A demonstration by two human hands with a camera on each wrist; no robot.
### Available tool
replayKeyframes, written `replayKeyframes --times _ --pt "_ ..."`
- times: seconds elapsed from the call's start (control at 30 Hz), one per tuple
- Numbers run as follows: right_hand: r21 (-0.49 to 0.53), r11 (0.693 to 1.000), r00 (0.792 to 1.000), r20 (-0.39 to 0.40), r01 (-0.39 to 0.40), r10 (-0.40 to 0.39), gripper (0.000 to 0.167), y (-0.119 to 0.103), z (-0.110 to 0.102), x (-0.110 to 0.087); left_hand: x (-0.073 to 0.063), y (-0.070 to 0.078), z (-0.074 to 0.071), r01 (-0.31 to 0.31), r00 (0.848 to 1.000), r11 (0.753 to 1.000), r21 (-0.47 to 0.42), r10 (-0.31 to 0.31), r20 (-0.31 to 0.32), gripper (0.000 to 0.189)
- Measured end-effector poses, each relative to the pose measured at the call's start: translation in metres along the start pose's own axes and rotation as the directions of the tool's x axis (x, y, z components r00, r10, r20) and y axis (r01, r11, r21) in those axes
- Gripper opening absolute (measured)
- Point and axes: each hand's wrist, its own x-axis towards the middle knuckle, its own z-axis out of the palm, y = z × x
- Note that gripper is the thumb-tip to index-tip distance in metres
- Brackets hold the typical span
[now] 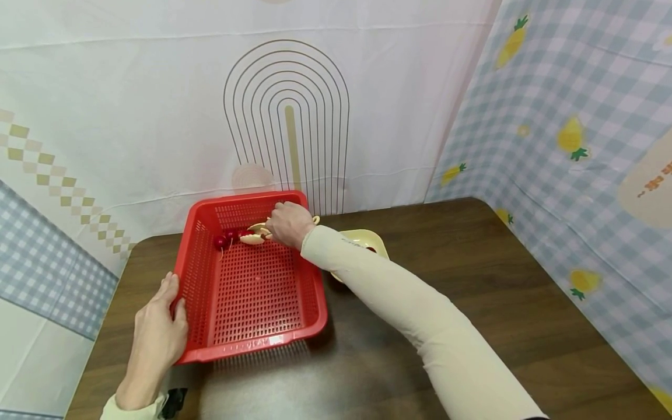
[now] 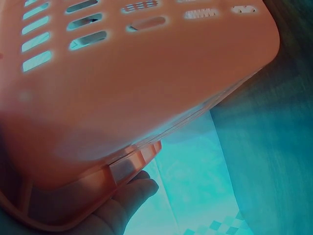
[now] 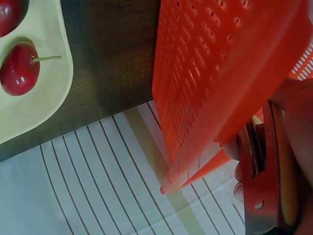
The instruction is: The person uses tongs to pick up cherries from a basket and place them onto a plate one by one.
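Observation:
A red plastic basket [image 1: 257, 315] with slotted walls and floor stands on the table. My left hand [image 1: 160, 326] grips its left rim; in the left wrist view the fingers [image 2: 142, 188] lie against the rim's underside. Reaching over the far right corner, my right hand [image 1: 290, 224] holds tongs [image 1: 254, 239] with cream tips and, in the right wrist view, a metal body [image 3: 261, 205]. The tips are spread low inside the basket, beside a few red cherries [image 1: 219, 241] with stems. Whether they touch a cherry I cannot tell.
Right of the basket, partly behind my right forearm, sits a pale yellow dish [image 1: 370, 238]; cherries [image 3: 20, 68] lie in it. The dark wooden table [image 1: 472, 262] meets a patterned cloth [image 1: 394, 116] at the back and sides.

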Motion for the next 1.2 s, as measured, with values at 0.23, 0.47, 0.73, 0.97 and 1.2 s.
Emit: replayKeyframes --times 0.23,0.47,0.73,0.97,1.2 --pt "0.016 1.0 1.0 -0.001 0.002 -0.002 0.029 0.004 0.0 -0.002 0.0 0.001 0.0 0.002 1.0 1.0 0.001 -0.002 0.003 0.052" --pt "0.012 1.0 1.0 -0.013 0.005 -0.004 0.029 0.011 -0.004 -0.007 0.0 0.002 0.0 -0.007 1.0 1.0 -0.003 0.007 -0.004 0.052" --pt "0.01 1.0 0.999 -0.025 0.028 -0.028 0.029 0.015 -0.008 -0.013 0.0 0.001 -0.001 0.004 1.0 1.0 0.001 -0.004 0.004 0.052" --pt "0.011 0.999 0.998 -0.043 0.041 -0.041 0.03 0.02 -0.011 -0.02 0.0 0.001 -0.001 0.01 1.0 1.0 0.004 -0.01 0.008 0.052" --pt "-0.001 0.999 0.997 -0.052 0.048 -0.048 0.027 0.027 -0.013 -0.031 0.0 0.001 -0.001 0.003 1.0 1.0 0.003 -0.003 0.005 0.052"
